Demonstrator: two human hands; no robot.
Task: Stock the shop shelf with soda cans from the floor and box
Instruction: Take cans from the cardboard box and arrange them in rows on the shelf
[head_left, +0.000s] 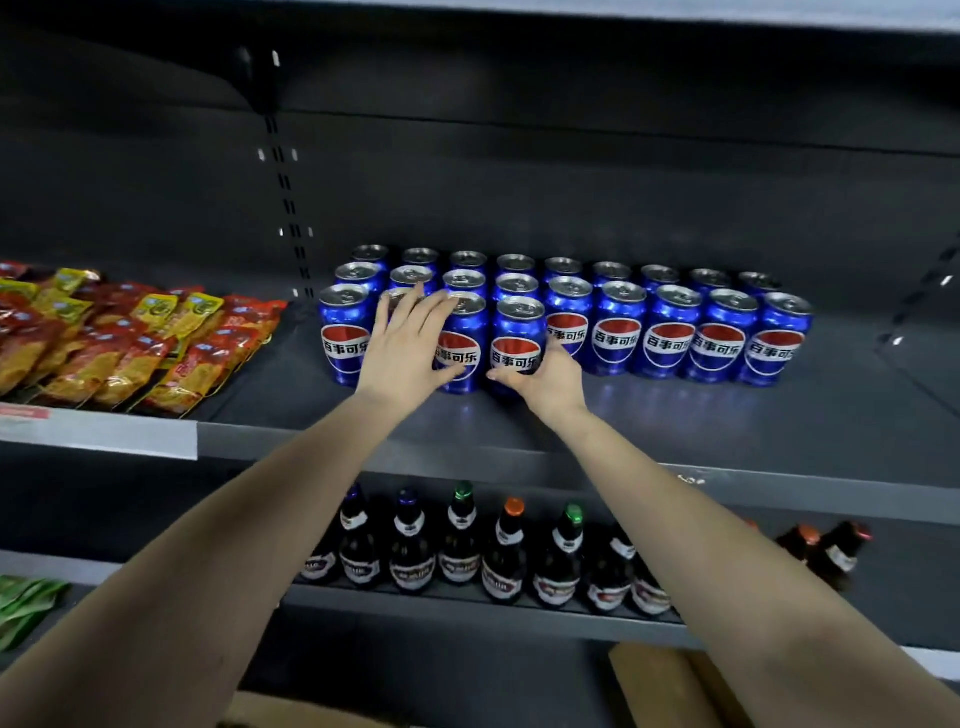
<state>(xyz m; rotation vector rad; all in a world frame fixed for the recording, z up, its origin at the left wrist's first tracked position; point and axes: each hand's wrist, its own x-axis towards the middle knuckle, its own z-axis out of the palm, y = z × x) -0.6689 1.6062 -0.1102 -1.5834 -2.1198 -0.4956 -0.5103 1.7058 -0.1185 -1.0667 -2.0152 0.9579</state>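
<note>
Several blue soda cans (667, 332) stand in rows on the dark grey shop shelf (727, 431). My left hand (405, 345) wraps around a front-row can that it mostly hides, next to another front can (462, 353). My right hand (545, 376) grips the lower part of the front can (519, 338) just right of that one. Both gripped cans stand upright on the shelf, slightly forward of the row to the right.
Red and yellow snack packets (130, 338) fill the shelf's left section. Dark glass bottles (462, 545) line the shelf below. Green packets (26, 603) lie lower left. A cardboard box flap (665, 686) shows at the bottom. Bare shelf surface lies in front of the cans.
</note>
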